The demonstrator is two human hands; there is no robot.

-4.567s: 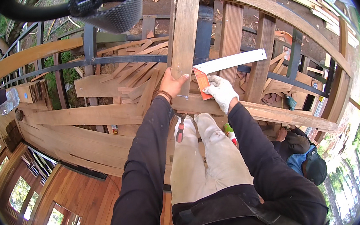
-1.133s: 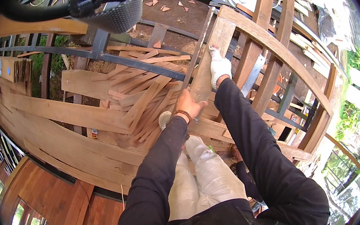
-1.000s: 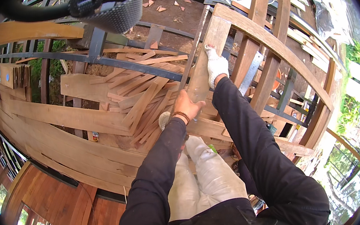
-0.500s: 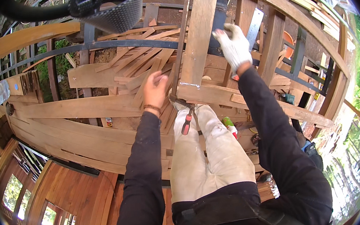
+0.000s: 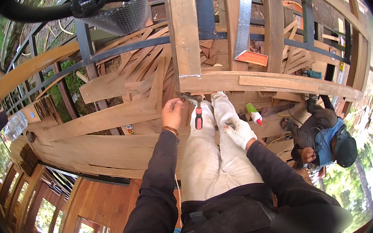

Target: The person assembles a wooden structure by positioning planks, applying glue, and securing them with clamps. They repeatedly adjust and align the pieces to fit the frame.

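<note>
Our bare left hand (image 5: 172, 111) grips the hammer (image 5: 196, 111), its red handle hanging down between our hands. Gloved right hand (image 5: 240, 132) sits loosely curled, holding nothing, just right of it.

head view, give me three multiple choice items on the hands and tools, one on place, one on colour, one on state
1. Where does the metal carpenter's square with the orange handle lie?
A. across the wooden beams ahead
B. in the left hand
C. on the person's lap

2. What colour is the glove on the right hand?
A. black
B. white
C. blue

3. How is the bare left hand?
A. flat and open on the lap
B. curled at the dark tool head, above the red-handled tool
C. out of view

Answers: 1 A, the square rests on the beams, apart from both hands. 2 B, the glove shows white. 3 B, its fingers curl by the wooden crossbeam.
</note>
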